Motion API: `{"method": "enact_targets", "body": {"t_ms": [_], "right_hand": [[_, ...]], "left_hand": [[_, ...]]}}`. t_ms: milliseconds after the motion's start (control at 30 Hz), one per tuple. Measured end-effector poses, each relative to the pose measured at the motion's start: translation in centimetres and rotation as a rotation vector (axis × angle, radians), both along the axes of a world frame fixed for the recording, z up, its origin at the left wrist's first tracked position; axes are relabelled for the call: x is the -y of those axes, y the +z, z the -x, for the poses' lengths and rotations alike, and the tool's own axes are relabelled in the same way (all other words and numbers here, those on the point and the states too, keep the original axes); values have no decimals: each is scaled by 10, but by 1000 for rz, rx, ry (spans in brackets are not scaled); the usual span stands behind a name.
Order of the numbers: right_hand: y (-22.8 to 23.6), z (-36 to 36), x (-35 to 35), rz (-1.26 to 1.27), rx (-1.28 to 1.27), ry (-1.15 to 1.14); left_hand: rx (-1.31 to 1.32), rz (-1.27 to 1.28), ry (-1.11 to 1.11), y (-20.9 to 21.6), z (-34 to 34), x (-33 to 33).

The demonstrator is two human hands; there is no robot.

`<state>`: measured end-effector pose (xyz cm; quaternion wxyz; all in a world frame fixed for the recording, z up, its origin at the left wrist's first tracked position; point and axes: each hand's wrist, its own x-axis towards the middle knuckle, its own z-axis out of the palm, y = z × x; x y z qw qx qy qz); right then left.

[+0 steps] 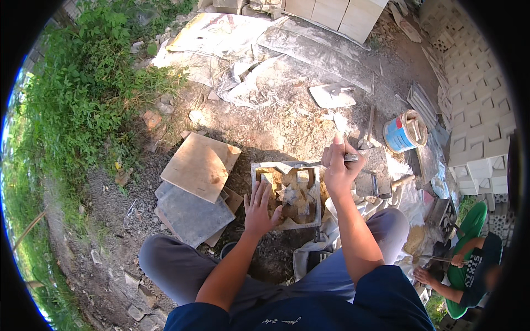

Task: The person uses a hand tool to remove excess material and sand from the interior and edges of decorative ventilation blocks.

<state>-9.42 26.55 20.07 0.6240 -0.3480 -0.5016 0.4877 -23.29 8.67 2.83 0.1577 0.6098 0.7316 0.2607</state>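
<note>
Between my knees lies a rectangular frame mould (318, 204) with pale edges. Inside it, sandy yellow-brown material surrounds star-shaped and angular grey pieces (289, 194). My left hand (259, 208) rests at the mould's left side, fingers stretched and spread over its edge. Above the mould's upper right corner, my right hand (342, 165) is closed round a slim metal hand tool (351, 158), thumb raised. Its thin shaft points left along the mould's far edge; the exact shape of its tip is hard to make out.
Stacked square tiles (196, 168) lie left of the mould. Farther right are a flat trowel (333, 95), a blue-and-white bucket (401, 134) and a hammer-like tool (370, 124). Pale patterned blocks (477, 105) form a wall at right. Another person (469, 270) works at lower right.
</note>
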Motion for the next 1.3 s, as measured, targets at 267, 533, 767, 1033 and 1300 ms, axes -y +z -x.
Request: {"method": "enact_targets", "body": {"t_ms": [267,533,767,1033,1300], "right_hand": [[-11,-8,10,-97,102,31],[-9,-8,-4,-45,213,78],[-33,6,-21,12,200,113],[-25,7,-19,121,101,102],[-35,16,-12,44,153,175]], "left_hand": [[6,16,-6,4,-3,0],[20,38,-12,3,-4,4],[51,-18,8,3,-4,-5],[18,9,-3,5,-8,1],[21,-17,21,3,-1,2]]}}
